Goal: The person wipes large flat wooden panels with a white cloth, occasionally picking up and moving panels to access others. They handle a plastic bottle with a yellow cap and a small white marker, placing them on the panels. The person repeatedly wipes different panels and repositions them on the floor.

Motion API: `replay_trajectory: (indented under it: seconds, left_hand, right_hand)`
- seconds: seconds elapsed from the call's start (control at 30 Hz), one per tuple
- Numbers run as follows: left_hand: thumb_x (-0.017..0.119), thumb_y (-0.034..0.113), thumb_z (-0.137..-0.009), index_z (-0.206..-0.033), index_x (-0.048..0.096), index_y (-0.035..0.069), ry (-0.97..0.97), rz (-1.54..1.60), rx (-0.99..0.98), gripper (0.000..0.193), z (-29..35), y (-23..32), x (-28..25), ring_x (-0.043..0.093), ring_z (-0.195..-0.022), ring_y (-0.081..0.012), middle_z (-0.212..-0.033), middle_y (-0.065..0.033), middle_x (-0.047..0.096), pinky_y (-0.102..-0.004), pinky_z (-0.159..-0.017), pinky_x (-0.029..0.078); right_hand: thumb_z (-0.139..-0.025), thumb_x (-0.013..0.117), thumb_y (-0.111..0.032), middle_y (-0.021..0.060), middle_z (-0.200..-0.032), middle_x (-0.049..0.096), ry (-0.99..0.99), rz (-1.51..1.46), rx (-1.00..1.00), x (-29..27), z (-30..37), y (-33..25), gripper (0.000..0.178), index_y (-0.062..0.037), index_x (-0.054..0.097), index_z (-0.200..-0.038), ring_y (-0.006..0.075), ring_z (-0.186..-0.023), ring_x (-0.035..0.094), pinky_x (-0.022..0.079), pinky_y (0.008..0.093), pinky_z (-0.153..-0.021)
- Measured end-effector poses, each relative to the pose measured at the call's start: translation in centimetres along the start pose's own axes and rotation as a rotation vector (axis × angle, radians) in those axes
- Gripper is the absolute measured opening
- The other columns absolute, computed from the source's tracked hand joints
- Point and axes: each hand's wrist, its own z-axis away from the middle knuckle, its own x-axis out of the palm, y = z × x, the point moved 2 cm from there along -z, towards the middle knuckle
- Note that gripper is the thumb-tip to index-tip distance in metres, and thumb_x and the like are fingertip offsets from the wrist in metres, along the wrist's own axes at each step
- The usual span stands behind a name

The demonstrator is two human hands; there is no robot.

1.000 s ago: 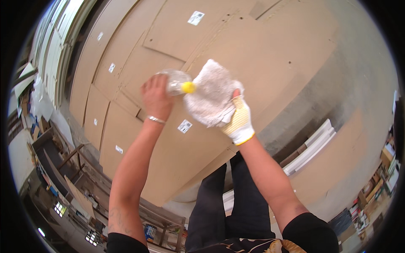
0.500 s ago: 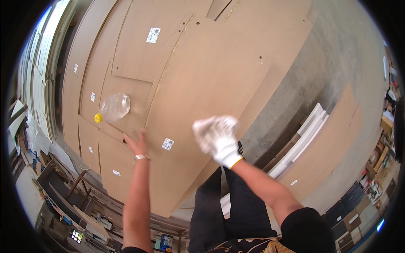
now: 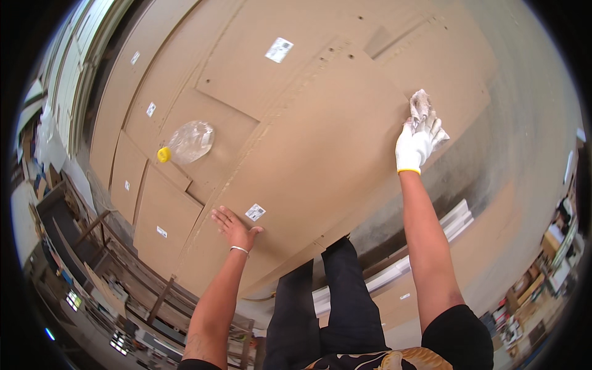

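Note:
My left hand (image 3: 234, 228), bare with a white band at the wrist, lies with spread fingers on a large brown board (image 3: 308, 166), close to a small white label (image 3: 255, 212). My right hand (image 3: 417, 143) wears a white knitted glove with a yellow cuff edge. Its fingers are closed on a crumpled whitish cloth (image 3: 421, 106), which rests against the board near its far right edge. To the left, a clear plastic bottle (image 3: 192, 142) with a yellow cap lies on its side on the lower boards.
Several more brown boards (image 3: 148, 203) with white labels lie stacked and overlapping to the left. Long white panels (image 3: 68, 80) lean at the far left. White strips (image 3: 453, 225) lie low by a brown panel (image 3: 493, 228) at the right. A metal frame (image 3: 105, 228) stands lower left.
My right hand has moved forward and right with the cloth, toward the board's edge. My left hand has shifted onto the large board near the label. The view has turned slightly.

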Motion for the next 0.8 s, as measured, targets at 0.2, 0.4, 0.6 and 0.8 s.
replay_trajectory:
  seconds: [0.2, 0.4, 0.6, 0.8]
  left_hand:
    - [0.097, 0.041, -0.06, -0.161, -0.009, -0.001, -0.099, -0.007, -0.083, 0.152, 0.0, 0.9, -1.1, -0.013, -0.156, -0.0468, -0.167, -0.0305, -0.015, -0.0665, -0.122, 0.014]
    - [0.096, 0.044, -0.058, -0.163, -0.006, 0.001, -0.133, 0.029, -0.098, 0.153, 0.0, 0.8, -1.4, -0.015, -0.156, -0.0457, -0.168, -0.0293, -0.016, -0.0684, -0.121, 0.01]
    - [0.094, 0.051, -0.059, -0.164, -0.005, 0.006, -0.139, 0.127, -0.028, 0.152, 0.2, -0.2, -1.4, -0.016, -0.156, -0.0452, -0.169, -0.0268, -0.016, -0.076, -0.117, 0.005]
    - [0.094, 0.052, -0.056, -0.166, 0.0, 0.014, 0.016, 0.297, 0.085, 0.15, 0.2, -1.5, 0.7, -0.01, -0.158, -0.0418, -0.172, -0.0204, -0.009, -0.0771, -0.117, -0.002]
  right_hand:
    - [-0.095, 0.058, -0.04, 0.0098, -0.144, 0.056, 0.219, 0.017, -0.483, 3.6, -7.1, -15.7, 0.057, -0.0088, 0.055, -0.143, 0.0334, -0.138, 0.039, 0.02, 0.0492, -0.121]
    - [-0.101, 0.053, -0.03, 0.0104, -0.166, 0.035, 0.062, -0.258, -0.677, 4.4, -4.7, -14.5, 0.058, -0.012, 0.044, -0.155, 0.0317, -0.156, 0.021, 0.007, 0.0446, -0.128]
    - [-0.099, 0.051, -0.017, 0.0113, -0.16, 0.044, -0.407, 0.126, -1.222, 3.1, 7.7, -15.4, 0.052, -0.0085, 0.05, -0.151, 0.0337, -0.156, 0.022, 0.005, 0.0479, -0.129]
    - [-0.101, 0.051, -0.02, 0.0116, -0.166, 0.034, -0.082, -0.195, -0.614, 4.2, 12.0, -24.1, 0.051, -0.0205, 0.051, -0.152, 0.0364, -0.155, 0.024, 0.016, 0.0517, -0.127]
